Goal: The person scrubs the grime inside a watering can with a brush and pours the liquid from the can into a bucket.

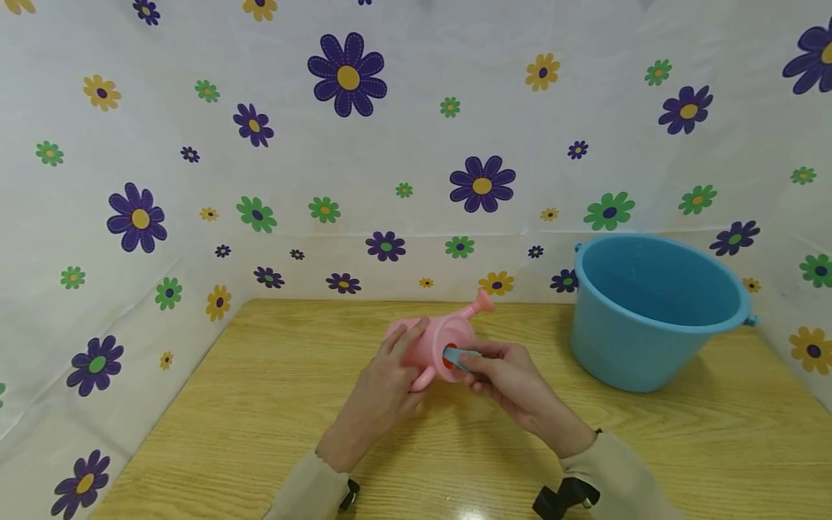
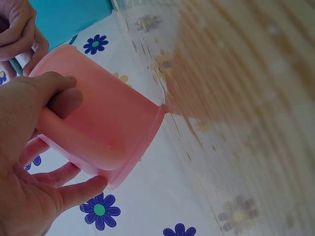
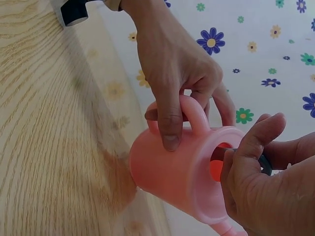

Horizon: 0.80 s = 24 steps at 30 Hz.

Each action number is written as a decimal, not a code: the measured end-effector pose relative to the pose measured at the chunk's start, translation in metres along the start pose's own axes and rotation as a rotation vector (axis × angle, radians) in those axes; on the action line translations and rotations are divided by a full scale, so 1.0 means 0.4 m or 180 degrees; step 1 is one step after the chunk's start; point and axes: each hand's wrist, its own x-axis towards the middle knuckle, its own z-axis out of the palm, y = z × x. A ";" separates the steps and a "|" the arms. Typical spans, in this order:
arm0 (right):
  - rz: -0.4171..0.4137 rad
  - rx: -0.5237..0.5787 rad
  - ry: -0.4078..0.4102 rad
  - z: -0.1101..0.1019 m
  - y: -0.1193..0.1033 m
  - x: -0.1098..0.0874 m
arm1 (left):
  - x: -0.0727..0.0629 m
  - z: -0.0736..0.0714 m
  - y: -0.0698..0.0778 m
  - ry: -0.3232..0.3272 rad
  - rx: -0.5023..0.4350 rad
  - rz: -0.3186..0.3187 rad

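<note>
A pink watering can (image 1: 421, 345) lies tipped over, its mouth facing right and its sprinkler spout pointing up to the back right. My left hand (image 1: 383, 379) grips it at the handle (image 3: 196, 117), fingers spread along the body in the left wrist view. With my right hand (image 1: 510, 379) I pinch a small light-blue tool (image 1: 460, 357) at the can's mouth, its far end inside. Something orange-red (image 3: 216, 169) shows in the opening; whether it belongs to the tool I cannot tell.
A large blue bucket (image 1: 640, 354) stands on the right side of the wooden table (image 1: 273, 390). A white cloth (image 1: 279, 173) with printed flowers hangs behind the table and along both sides.
</note>
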 end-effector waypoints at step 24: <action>-0.0211 -0.0469 0.0160 0.026 0.026 -0.021 | -0.024 0.006 -0.012 0.0129 -0.0082 0.0132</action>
